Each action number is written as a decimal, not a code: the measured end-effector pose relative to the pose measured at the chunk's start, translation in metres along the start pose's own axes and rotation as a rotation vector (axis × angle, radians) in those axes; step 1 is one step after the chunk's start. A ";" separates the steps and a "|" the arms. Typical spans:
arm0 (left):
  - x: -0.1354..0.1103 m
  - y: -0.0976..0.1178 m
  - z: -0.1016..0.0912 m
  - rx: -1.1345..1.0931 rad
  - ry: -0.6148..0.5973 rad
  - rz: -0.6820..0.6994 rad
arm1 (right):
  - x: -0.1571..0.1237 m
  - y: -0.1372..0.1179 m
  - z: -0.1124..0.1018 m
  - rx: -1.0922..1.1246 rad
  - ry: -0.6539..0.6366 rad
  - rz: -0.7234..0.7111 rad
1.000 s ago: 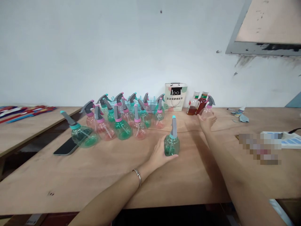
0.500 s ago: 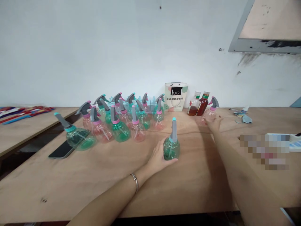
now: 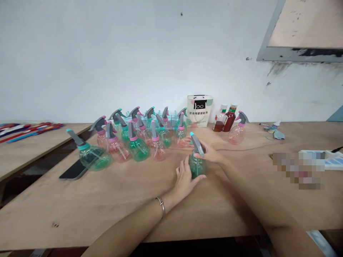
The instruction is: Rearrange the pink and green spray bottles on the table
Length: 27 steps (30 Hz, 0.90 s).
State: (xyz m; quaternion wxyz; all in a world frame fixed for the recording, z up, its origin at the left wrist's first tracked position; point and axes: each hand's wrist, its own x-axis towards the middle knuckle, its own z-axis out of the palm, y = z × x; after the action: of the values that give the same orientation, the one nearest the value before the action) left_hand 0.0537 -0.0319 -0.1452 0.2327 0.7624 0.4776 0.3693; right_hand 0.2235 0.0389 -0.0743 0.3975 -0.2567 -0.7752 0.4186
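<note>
A green spray bottle [image 3: 197, 167] with a grey trigger head and teal collar stands on the wooden table [image 3: 134, 207] in front of me. My left hand [image 3: 184, 178] cups the bottle's round body from the left, fingers wrapped round it. My right hand [image 3: 210, 153] is closed on the grey trigger head at the bottle's top. A pink spray bottle [image 3: 238, 128] stands alone further right, apart from both hands.
Several green and pink spray bottles [image 3: 139, 137] cluster at the back left, one [image 3: 91, 153] nearer the edge beside a black phone [image 3: 73, 169]. A small paper bag [image 3: 199, 110] and two brown-liquid bottles [image 3: 225, 117] stand by the wall. Papers [image 3: 329, 159] lie right.
My right hand has left the pink bottle at the back right and come in onto the green bottle's trigger head. My left hand has stayed on the green bottle's body.
</note>
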 end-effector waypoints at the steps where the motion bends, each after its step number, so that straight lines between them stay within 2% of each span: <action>1: 0.001 -0.002 -0.004 0.009 -0.017 0.038 | 0.006 -0.001 0.002 0.033 0.017 0.009; 3: 0.005 -0.009 -0.012 -0.025 -0.002 0.151 | 0.015 0.000 0.001 0.122 0.078 0.034; 4: 0.010 -0.013 -0.016 -0.073 0.053 0.211 | 0.017 0.000 0.000 0.188 0.105 0.045; 6: 0.024 -0.019 -0.023 -0.203 0.248 0.283 | 0.019 -0.002 -0.002 0.346 0.124 0.057; 8: 0.047 -0.023 -0.027 -0.301 0.455 0.275 | 0.017 -0.009 0.000 0.502 0.105 0.050; 10: 0.076 -0.024 -0.030 -0.308 0.556 0.232 | 0.013 -0.019 0.003 0.616 0.112 0.038; 14: 0.138 -0.023 -0.030 -0.210 0.540 0.192 | 0.006 -0.031 0.009 0.724 0.188 0.060; 16: 0.161 -0.023 -0.028 -0.164 0.513 0.087 | 0.006 -0.030 0.011 0.744 0.211 0.049; 18: 0.172 -0.024 -0.026 -0.122 0.457 -0.018 | 0.008 -0.026 0.011 0.762 0.211 -0.022; 20: 0.172 -0.027 -0.025 -0.075 0.410 -0.028 | 0.012 -0.022 0.010 0.774 0.191 -0.096; 22: 0.161 -0.029 -0.027 -0.027 0.385 0.049 | 0.017 -0.022 0.010 0.779 0.173 -0.128; 27: 0.105 -0.029 -0.043 0.054 0.304 0.206 | 0.020 -0.033 0.014 0.835 0.144 -0.164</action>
State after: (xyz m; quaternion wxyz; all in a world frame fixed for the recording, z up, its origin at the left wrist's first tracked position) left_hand 0.0324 0.0753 -0.1034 0.0982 0.7489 0.4362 0.4891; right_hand 0.1989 0.0304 -0.0431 0.5524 -0.0401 -0.5273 0.6443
